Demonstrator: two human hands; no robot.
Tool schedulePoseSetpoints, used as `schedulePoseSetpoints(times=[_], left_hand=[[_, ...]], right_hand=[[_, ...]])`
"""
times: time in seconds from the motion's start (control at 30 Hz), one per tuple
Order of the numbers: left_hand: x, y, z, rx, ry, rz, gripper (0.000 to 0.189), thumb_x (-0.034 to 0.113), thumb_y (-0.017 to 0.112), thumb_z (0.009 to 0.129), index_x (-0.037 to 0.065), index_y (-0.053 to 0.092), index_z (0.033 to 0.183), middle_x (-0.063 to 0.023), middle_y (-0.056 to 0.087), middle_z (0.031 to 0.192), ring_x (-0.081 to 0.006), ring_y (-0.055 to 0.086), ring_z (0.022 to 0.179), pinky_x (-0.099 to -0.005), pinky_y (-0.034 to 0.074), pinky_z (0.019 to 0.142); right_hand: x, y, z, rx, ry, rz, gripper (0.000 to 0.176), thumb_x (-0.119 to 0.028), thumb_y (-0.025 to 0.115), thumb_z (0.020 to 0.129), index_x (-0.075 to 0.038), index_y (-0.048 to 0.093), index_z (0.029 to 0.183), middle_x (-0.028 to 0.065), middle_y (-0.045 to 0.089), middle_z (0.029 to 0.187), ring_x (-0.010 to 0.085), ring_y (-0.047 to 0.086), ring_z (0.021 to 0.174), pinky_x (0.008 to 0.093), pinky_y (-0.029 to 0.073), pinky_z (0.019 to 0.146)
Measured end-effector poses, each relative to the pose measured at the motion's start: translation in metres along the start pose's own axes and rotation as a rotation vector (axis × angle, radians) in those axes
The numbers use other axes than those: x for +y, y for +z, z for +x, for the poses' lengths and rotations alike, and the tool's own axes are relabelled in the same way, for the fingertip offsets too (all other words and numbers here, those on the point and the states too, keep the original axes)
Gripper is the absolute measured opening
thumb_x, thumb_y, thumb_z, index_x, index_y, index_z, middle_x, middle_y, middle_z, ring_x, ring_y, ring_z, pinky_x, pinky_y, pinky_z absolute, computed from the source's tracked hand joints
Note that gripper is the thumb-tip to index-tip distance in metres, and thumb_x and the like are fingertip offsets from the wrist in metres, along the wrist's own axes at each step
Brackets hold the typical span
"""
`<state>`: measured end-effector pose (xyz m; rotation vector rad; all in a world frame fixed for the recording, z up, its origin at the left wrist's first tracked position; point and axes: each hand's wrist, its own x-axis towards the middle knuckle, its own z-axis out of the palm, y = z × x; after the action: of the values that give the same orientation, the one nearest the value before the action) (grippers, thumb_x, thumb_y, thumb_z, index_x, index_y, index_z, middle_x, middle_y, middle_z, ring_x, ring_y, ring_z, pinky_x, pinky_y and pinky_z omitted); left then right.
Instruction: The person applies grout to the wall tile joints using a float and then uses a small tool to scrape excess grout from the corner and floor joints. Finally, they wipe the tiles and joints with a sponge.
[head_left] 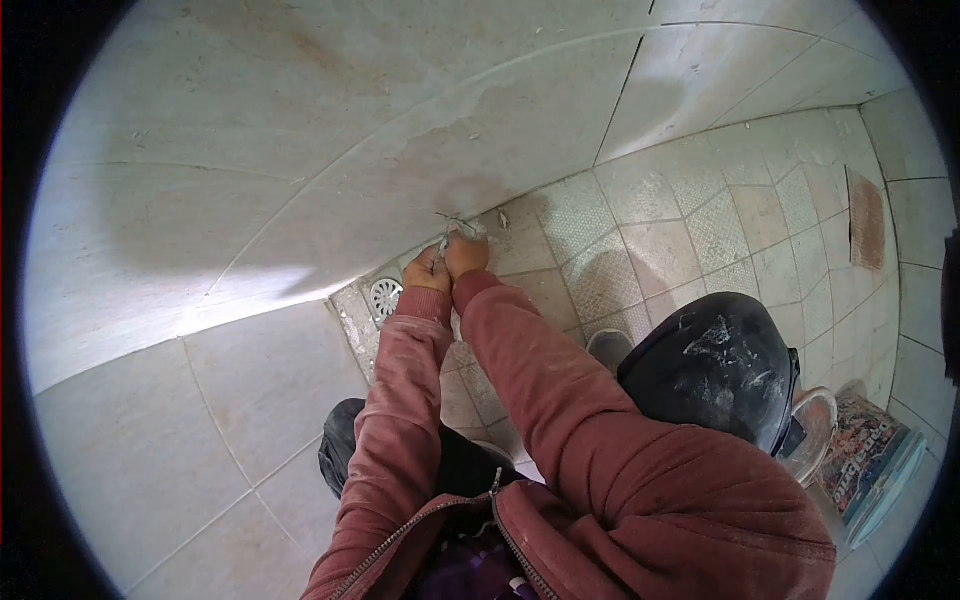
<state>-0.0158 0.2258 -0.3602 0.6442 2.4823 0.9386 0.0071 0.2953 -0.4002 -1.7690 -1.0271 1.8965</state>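
Both hands are close together, low down where the tiled wall [400, 150] meets the patterned floor [665, 255]. My left hand [426, 271] is closed, its fingers pinched around something small and pale that I cannot make out. Right beside it, my right hand [467, 254] is closed too, at a whitish, crumpled-looking bit with thin strands at the wall's foot. What exactly it grips is mostly hidden by the fingers. A round slotted floor drain [385, 298] lies just left of my left hand.
My bent knee in dusty black trousers [710, 370] is to the right. Behind it stand a pale round container [815, 430] and a printed bucket [868, 455], which looks tilted. A brown rectangular piece [866, 220] lies by the far right wall. A small chip [503, 217] rests near the wall.
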Motion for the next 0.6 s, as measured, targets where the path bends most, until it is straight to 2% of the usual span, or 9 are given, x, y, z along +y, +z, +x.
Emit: schedulePoseSetpoints(times=[0.07, 0.17, 0.23, 0.3, 0.37, 0.43, 0.47, 0.57, 0.6], left_hand=[[-0.025, 0.010, 0.005, 0.012, -0.014, -0.136, 0.028, 0.015, 0.050, 0.075, 0.011, 0.059, 0.101, -0.0201, 0.060, 0.085, -0.0324, 0.059, 0.084, -0.0354, 0.046, 0.072], [0.016, -0.011, -0.009, 0.052, 0.085, -0.051, 0.027, 0.015, 0.050, 0.075, 0.010, 0.059, 0.101, -0.0190, 0.061, 0.084, -0.0327, 0.060, 0.081, -0.0344, 0.046, 0.070], [0.023, -0.017, -0.012, 0.063, 0.110, -0.049, 0.027, 0.016, 0.050, 0.076, 0.010, 0.059, 0.101, -0.0188, 0.061, 0.084, -0.0323, 0.060, 0.081, -0.0344, 0.046, 0.070], [0.017, -0.016, -0.009, 0.064, 0.139, -0.054, 0.028, 0.016, 0.050, 0.076, 0.010, 0.059, 0.101, -0.0186, 0.061, 0.084, -0.0320, 0.060, 0.080, -0.0343, 0.046, 0.070], [0.004, -0.010, -0.005, 0.018, 0.084, -0.184, 0.027, 0.015, 0.051, 0.076, 0.009, 0.060, 0.101, -0.0184, 0.061, 0.085, -0.0296, 0.061, 0.081, -0.0333, 0.046, 0.071], [0.000, -0.007, -0.007, 0.059, 0.119, -0.210, 0.026, 0.013, 0.051, 0.077, 0.008, 0.060, 0.101, -0.0180, 0.062, 0.085, -0.0275, 0.061, 0.081, -0.0321, 0.046, 0.071], [0.003, -0.007, -0.009, 0.101, 0.154, -0.230, 0.025, 0.011, 0.051, 0.077, 0.007, 0.060, 0.101, -0.0177, 0.062, 0.086, -0.0254, 0.062, 0.081, -0.0310, 0.046, 0.071], [0.030, -0.025, -0.017, 0.023, 0.091, -0.215, 0.024, 0.008, 0.050, 0.079, 0.006, 0.060, 0.101, -0.0171, 0.062, 0.087, -0.0220, 0.062, 0.081, -0.0289, 0.046, 0.070], [0.024, -0.022, -0.017, 0.042, 0.166, -0.227, 0.023, 0.008, 0.049, 0.081, 0.005, 0.060, 0.101, -0.0161, 0.063, 0.086, -0.0193, 0.062, 0.079, -0.0280, 0.046, 0.069]], right_hand=[[0.013, 0.009, 0.009, 0.014, -0.065, 0.022, 0.041, -0.018, 0.058, 0.075, 0.010, 0.049, 0.103, 0.0241, 0.055, 0.099, 0.0306, 0.054, 0.091, 0.0332, 0.042, 0.077], [0.010, 0.009, 0.003, -0.009, -0.104, 0.037, 0.042, -0.018, 0.058, 0.075, 0.010, 0.048, 0.104, 0.0245, 0.054, 0.100, 0.0314, 0.054, 0.092, 0.0338, 0.042, 0.077], [-0.012, 0.006, -0.016, 0.101, -0.101, -0.030, 0.041, -0.019, 0.058, 0.075, 0.011, 0.049, 0.101, 0.0241, 0.055, 0.098, 0.0325, 0.055, 0.089, 0.0347, 0.042, 0.076], [-0.018, 0.004, -0.020, 0.069, -0.069, 0.000, 0.042, -0.019, 0.058, 0.075, 0.012, 0.049, 0.101, 0.0247, 0.055, 0.098, 0.0332, 0.055, 0.089, 0.0349, 0.042, 0.076], [-0.018, 0.000, -0.021, 0.044, -0.039, 0.019, 0.043, -0.020, 0.058, 0.074, 0.012, 0.049, 0.101, 0.0252, 0.055, 0.098, 0.0339, 0.054, 0.090, 0.0351, 0.042, 0.076], [-0.016, -0.001, -0.018, 0.028, -0.170, -0.008, 0.045, -0.021, 0.059, 0.074, 0.013, 0.048, 0.101, 0.0265, 0.055, 0.099, 0.0352, 0.054, 0.090, 0.0353, 0.042, 0.077], [-0.022, -0.003, -0.024, 0.036, -0.171, -0.014, 0.045, -0.021, 0.059, 0.074, 0.013, 0.048, 0.101, 0.0265, 0.055, 0.099, 0.0352, 0.054, 0.090, 0.0353, 0.042, 0.077], [-0.045, -0.014, -0.047, 0.015, -0.174, 0.059, 0.044, -0.020, 0.059, 0.074, 0.011, 0.048, 0.102, 0.0269, 0.054, 0.098, 0.0363, 0.054, 0.090, 0.0359, 0.041, 0.077], [-0.046, -0.017, -0.049, -0.085, -0.122, 0.097, 0.049, -0.027, 0.056, 0.076, 0.011, 0.046, 0.106, 0.0277, 0.051, 0.104, 0.0375, 0.050, 0.096, 0.0374, 0.038, 0.082]])
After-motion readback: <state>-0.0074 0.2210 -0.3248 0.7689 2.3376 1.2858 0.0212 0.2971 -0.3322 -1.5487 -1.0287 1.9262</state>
